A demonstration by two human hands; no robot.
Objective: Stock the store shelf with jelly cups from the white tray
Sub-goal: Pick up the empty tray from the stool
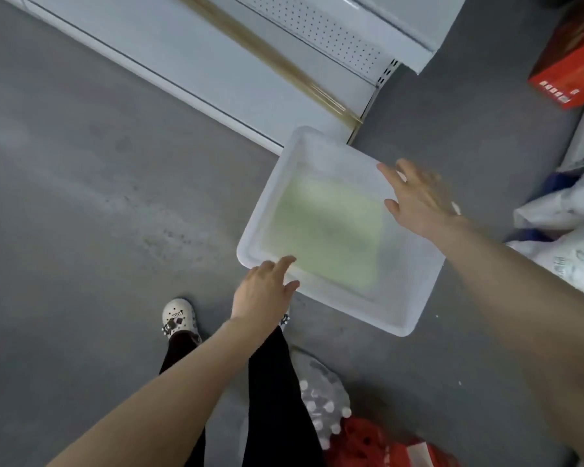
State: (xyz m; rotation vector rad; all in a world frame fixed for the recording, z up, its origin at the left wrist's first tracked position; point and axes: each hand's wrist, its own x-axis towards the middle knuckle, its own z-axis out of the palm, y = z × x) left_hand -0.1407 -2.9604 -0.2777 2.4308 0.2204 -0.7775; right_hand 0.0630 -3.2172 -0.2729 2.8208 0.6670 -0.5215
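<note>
While your left hand (263,293) and right hand (418,197) are spread wide, grip the white tray (410,298) by opposite rims. It is probably light and slippery.

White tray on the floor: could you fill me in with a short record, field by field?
Tray: white translucent plastic tray, on the grey floor beside the white metal shelf
Contents: blurred pale green patch; cups not distinguishable
Left hand: open, fingertips at the near-left corner
Right hand: open, spread over the right rim; contact unclear
</note>
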